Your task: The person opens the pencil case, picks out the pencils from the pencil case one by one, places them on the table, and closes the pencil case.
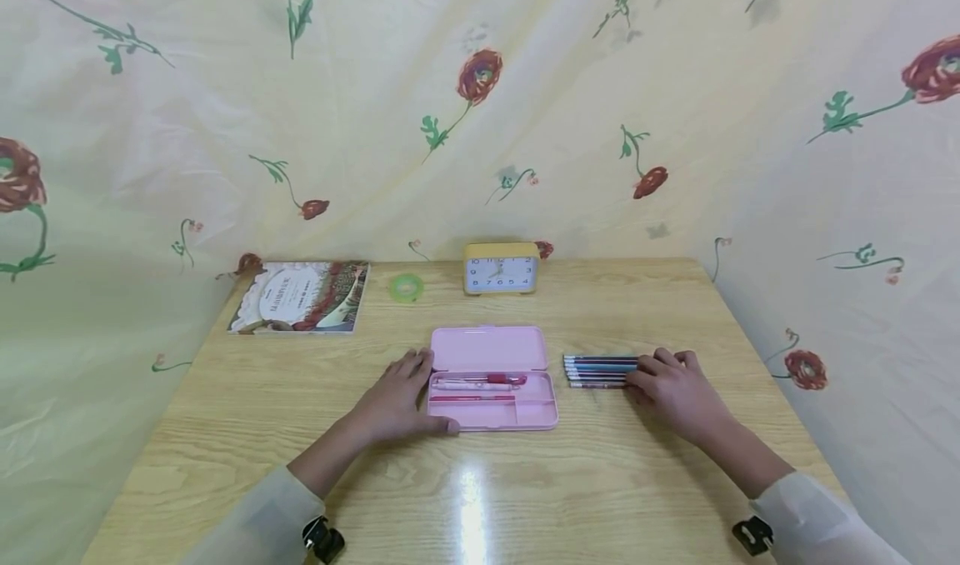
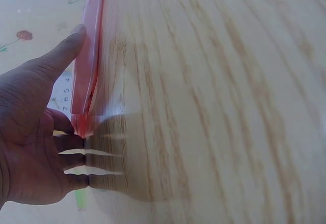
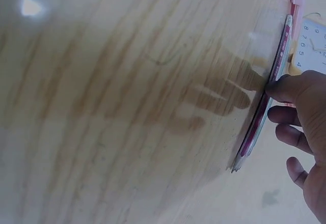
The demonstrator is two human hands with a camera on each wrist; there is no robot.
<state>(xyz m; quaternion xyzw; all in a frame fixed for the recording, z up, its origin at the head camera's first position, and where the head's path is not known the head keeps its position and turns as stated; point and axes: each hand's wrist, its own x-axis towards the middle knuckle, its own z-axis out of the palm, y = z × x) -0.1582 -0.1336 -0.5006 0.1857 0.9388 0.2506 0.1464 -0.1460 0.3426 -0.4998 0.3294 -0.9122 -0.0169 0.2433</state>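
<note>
An open pink pencil case (image 1: pixel 489 350) lies on the table, holding a few red and white pens (image 1: pixel 480 384) in its back compartments. My left hand (image 1: pixel 401 398) rests against the case's left side, thumb along the front edge; in the left wrist view the fingers are extended, with their tips down at the table. To the right of the case, several dark and blue pencils (image 1: pixel 600 369) lie side by side in a row. My right hand (image 1: pixel 678 390) holds their right part between thumb and fingers, the thumb on the nearest pencil (image 3: pixel 257 119). The fingers hide the pencils' right ends in the head view.
A yellow alarm clock (image 1: pixel 501 269) stands at the back of the wooden table (image 1: pixel 585 490). Left of it lie a green tape roll (image 1: pixel 406 287) and a booklet (image 1: pixel 303 298). A flowered cloth (image 1: pixel 375 115) hangs behind and at both sides.
</note>
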